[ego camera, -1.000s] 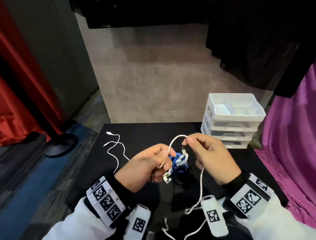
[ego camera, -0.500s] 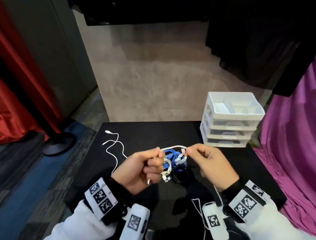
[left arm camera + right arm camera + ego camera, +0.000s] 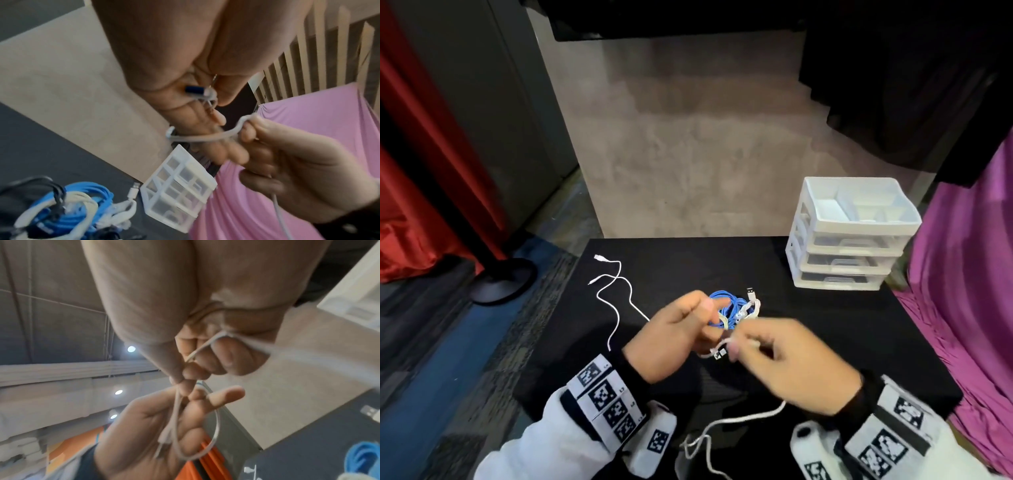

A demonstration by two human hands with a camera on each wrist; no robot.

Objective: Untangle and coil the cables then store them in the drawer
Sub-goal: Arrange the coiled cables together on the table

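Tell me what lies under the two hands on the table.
A tangled bundle of blue, white and black cables lies on the black table beyond and partly beneath the hands; its near part is hidden by them.

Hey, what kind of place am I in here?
Probably an indoor studio or staged recording space, not a home. A small black table stands before a bare concrete wall, with red drapes and purple cloth hung at the sides, and ceiling spotlights overhead.

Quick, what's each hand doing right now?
Left hand: closed, holding loops of the white cable.
Right hand: closed, pinching the same white cable.
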